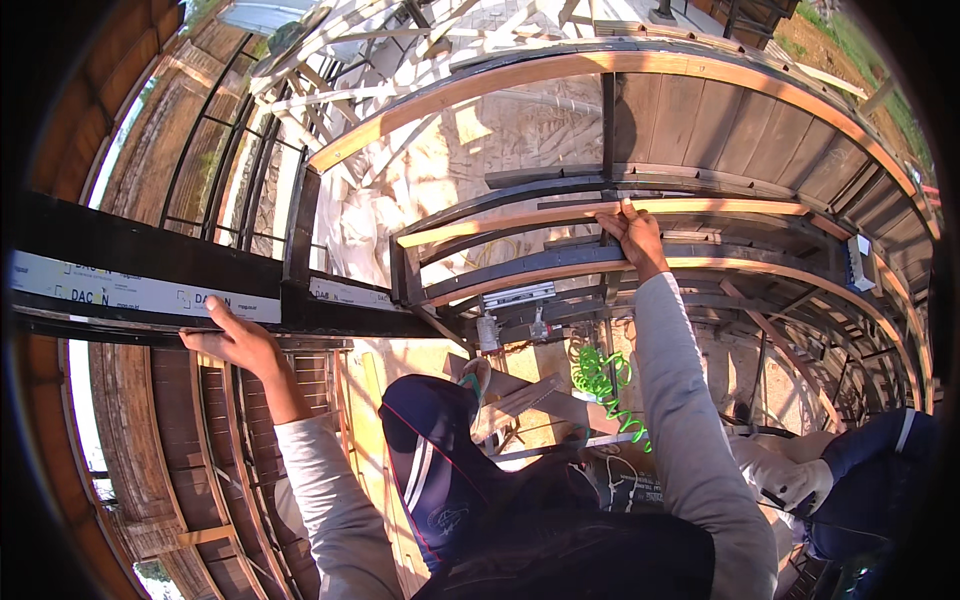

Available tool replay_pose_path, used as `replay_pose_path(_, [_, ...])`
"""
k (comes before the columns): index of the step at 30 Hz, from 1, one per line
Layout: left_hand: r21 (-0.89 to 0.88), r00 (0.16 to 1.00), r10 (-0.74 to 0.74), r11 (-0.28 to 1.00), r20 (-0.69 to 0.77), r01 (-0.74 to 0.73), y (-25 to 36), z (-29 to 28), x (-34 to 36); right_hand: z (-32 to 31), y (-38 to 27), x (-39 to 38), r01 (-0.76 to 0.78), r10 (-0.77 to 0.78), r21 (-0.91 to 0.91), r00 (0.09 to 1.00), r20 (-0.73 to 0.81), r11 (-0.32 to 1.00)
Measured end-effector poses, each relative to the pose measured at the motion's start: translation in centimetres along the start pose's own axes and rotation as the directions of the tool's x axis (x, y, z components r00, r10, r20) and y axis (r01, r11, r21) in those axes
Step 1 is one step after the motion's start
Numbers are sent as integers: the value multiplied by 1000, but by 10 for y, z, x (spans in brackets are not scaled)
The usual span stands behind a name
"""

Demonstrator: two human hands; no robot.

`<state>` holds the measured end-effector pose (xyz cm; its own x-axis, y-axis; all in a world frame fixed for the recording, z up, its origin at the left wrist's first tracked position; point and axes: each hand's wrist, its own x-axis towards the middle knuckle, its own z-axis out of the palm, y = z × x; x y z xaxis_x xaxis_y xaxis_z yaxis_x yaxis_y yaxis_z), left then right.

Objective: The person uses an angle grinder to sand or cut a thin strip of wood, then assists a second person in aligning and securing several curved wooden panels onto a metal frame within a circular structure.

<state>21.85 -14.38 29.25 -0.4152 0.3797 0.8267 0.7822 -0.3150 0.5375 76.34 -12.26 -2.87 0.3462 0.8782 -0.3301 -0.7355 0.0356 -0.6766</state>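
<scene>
My left hand (243,345) grips the lower edge of a long black beam (150,235) at the left. Its thumb lies up over a strip of printed white-and-blue film (130,288) on the beam's face, and the fingers go underneath. Further right, my right hand (637,238) reaches forward and is closed round a narrow orange-brown wooden strip (720,205) on a black frame, near an upright black post (607,130). Part of its grip is hidden behind the palm. Another wooden-edged rail (530,273) runs below that wrist.
Below the frame hangs a coiled green air hose (600,375). A handsaw (530,398) lies near my knee. A second person in dark clothes (870,490) sits at the lower right. Dark planks (720,120) fill the frame's upper right, and pale timber scraps (330,90) lie beyond.
</scene>
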Motion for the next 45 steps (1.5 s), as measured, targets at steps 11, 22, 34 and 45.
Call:
replay_pose_path(11, [-199,194,324,856,926,-477,65,157,-218,15,-12,-11,-42,40,48,998,41,998])
replay_pose_path(22, [-67,266,223,867,938,-493,32,265,-292,10,-15,-22,-32,32,35,999,3,999])
replay_pose_path(34, [-85,270,264,843,926,-531,26,273,-290,17,-14,-25,-59,64,37,986,-152,998])
replay_pose_path(45, [-77,265,268,823,926,-563,17,276,-292,46,-29,-38,-115,-38,-506,959,-282,855])
